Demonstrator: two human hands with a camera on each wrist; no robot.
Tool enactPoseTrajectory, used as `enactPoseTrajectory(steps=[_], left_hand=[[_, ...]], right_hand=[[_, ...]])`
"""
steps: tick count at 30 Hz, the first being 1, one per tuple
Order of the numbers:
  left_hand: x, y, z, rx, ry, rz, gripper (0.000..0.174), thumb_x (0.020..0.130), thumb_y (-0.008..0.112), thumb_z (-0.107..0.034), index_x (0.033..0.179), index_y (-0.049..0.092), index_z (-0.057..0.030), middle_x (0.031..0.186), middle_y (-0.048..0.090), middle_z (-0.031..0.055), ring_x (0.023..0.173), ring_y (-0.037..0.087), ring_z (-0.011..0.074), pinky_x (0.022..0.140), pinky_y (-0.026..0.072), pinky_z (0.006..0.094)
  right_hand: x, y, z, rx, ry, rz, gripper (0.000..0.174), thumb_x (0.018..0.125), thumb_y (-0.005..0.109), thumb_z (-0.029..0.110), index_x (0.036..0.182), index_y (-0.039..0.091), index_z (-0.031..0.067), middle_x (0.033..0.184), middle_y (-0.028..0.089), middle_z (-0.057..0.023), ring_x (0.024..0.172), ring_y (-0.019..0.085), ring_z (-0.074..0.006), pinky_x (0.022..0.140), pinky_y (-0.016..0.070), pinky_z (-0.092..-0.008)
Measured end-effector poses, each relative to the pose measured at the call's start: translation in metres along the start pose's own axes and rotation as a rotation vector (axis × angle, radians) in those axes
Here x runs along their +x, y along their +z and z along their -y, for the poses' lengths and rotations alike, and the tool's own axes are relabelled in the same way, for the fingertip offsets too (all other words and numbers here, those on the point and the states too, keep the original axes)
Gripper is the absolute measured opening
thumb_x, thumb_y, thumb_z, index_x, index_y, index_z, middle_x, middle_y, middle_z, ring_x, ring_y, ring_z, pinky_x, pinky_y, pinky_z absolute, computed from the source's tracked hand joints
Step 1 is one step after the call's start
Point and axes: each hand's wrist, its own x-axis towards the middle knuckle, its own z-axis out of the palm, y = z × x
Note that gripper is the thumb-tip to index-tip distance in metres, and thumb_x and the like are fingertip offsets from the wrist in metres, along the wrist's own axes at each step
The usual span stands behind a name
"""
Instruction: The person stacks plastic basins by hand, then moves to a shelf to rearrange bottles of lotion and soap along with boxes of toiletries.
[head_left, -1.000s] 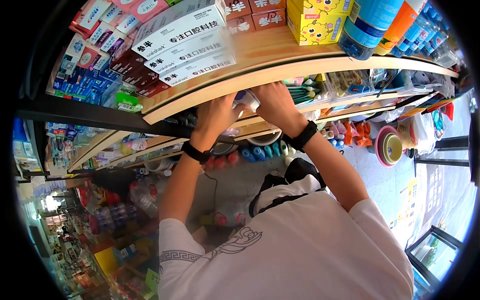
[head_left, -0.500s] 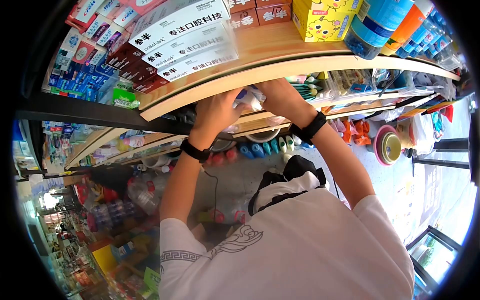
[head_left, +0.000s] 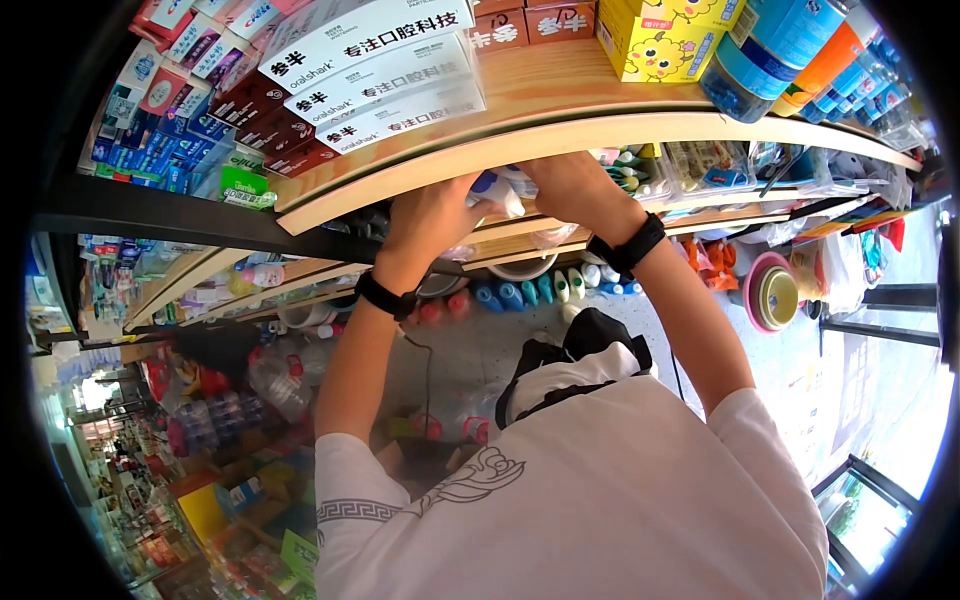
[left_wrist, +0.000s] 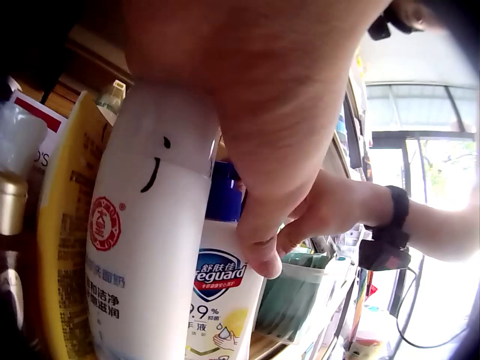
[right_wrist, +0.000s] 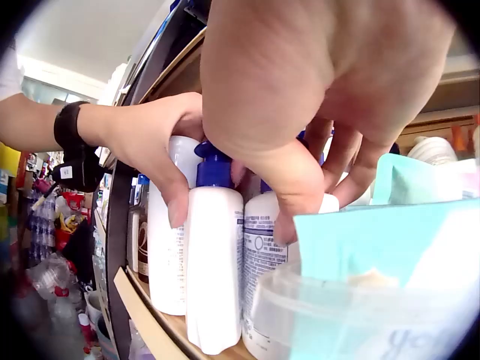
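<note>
Under the upper shelf, my left hand [head_left: 432,218] grips a white hand-soap bottle [right_wrist: 214,262] with a blue pump top. Its thumb lies along the front of that bottle, its other fingers mostly hidden behind. A tall white bottle of cleansing milk [left_wrist: 150,247] with a red round emblem stands right beside it, under the left palm. My right hand [head_left: 580,192] holds a second white bottle [right_wrist: 259,232] with a printed label, its thumb on the near side and fingers curled over the far side. Both bottles stand close together near the shelf's front edge.
Above the hands runs the upper shelf's wooden edge [head_left: 560,140], stacked with white toothpaste boxes [head_left: 375,75]. A clear plastic tub [right_wrist: 322,307] with teal packets sits against the right-hand bottle. A yellow package [left_wrist: 71,232] is at the left. Pink and yellow basins [head_left: 775,295] stand on the floor.
In the head view my right hand has shifted slightly right, away from the left hand, and more of the white bottle shows between them. The left hand stays at nearly the same place.
</note>
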Motion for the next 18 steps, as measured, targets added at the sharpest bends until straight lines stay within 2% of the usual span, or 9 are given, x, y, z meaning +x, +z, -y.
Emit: enactPoseTrajectory(steps=[3, 6, 9, 11, 15, 17, 18], left_hand=[[-0.001, -0.003, -0.002, -0.001, 0.017, -0.006, 0.060, 0.074, 0.088, -0.032, 0.126, 0.065, -0.0143, 0.125, 0.067, 0.0123, 0.115, 0.064, 0.0358, 0.091, 0.0540, 0.0462], [-0.002, -0.001, -0.006, -0.031, -0.062, 0.023, 0.060, 0.074, 0.089, -0.033, 0.126, 0.065, -0.0150, 0.126, 0.067, 0.0118, 0.116, 0.064, 0.0351, 0.093, 0.0535, 0.0460], [-0.001, -0.001, -0.010, -0.017, -0.064, -0.028, 0.062, 0.073, 0.089, -0.033, 0.128, 0.064, -0.0149, 0.127, 0.067, 0.0116, 0.116, 0.064, 0.0349, 0.093, 0.0536, 0.0456], [-0.001, 0.000, -0.011, -0.002, -0.044, -0.042, 0.064, 0.073, 0.089, -0.034, 0.129, 0.064, -0.0146, 0.128, 0.067, 0.0116, 0.116, 0.064, 0.0351, 0.093, 0.0539, 0.0454], [-0.001, 0.001, -0.009, 0.024, -0.003, -0.068, 0.070, 0.072, 0.089, -0.037, 0.132, 0.062, -0.0126, 0.129, 0.066, 0.0126, 0.115, 0.065, 0.0356, 0.092, 0.0547, 0.0448], [-0.002, 0.002, -0.012, 0.036, -0.038, -0.088, 0.072, 0.072, 0.089, -0.038, 0.133, 0.062, -0.0117, 0.129, 0.066, 0.0131, 0.116, 0.065, 0.0356, 0.092, 0.0545, 0.0450], [-0.001, 0.002, -0.013, 0.045, -0.072, -0.111, 0.073, 0.072, 0.090, -0.038, 0.133, 0.061, -0.0107, 0.129, 0.066, 0.0137, 0.116, 0.064, 0.0355, 0.092, 0.0544, 0.0452]], right_hand=[[0.001, -0.005, 0.002, 0.070, 0.045, 0.049, 0.063, 0.067, 0.068, -0.008, 0.129, 0.063, 0.0024, 0.124, 0.065, -0.0232, 0.119, 0.061, -0.0423, 0.101, 0.0494, -0.0486], [0.002, -0.005, 0.002, -0.049, 0.101, 0.124, 0.059, 0.069, 0.068, -0.007, 0.127, 0.064, 0.0020, 0.120, 0.067, -0.0230, 0.115, 0.062, -0.0418, 0.097, 0.0508, -0.0490], [0.001, -0.002, 0.002, -0.116, 0.161, 0.033, 0.054, 0.070, 0.070, -0.003, 0.123, 0.064, 0.0016, 0.113, 0.068, -0.0230, 0.108, 0.064, -0.0416, 0.091, 0.0519, -0.0487], [-0.001, 0.003, 0.004, -0.191, 0.050, -0.124, 0.046, 0.071, 0.072, 0.002, 0.116, 0.067, 0.0010, 0.106, 0.068, -0.0223, 0.101, 0.066, -0.0412, 0.087, 0.0525, -0.0483], [0.003, 0.012, -0.001, -0.288, 0.035, -0.081, 0.038, 0.070, 0.073, 0.003, 0.107, 0.069, 0.0000, 0.100, 0.069, -0.0211, 0.096, 0.067, -0.0408, 0.085, 0.0526, -0.0488], [0.002, 0.013, 0.001, -0.226, 0.201, -0.035, 0.032, 0.070, 0.073, 0.003, 0.102, 0.070, 0.0001, 0.095, 0.069, -0.0202, 0.095, 0.067, -0.0408, 0.083, 0.0523, -0.0489], [0.002, 0.014, 0.001, -0.227, 0.198, -0.032, 0.032, 0.070, 0.073, 0.003, 0.102, 0.070, 0.0001, 0.095, 0.069, -0.0202, 0.095, 0.067, -0.0408, 0.083, 0.0523, -0.0489]])
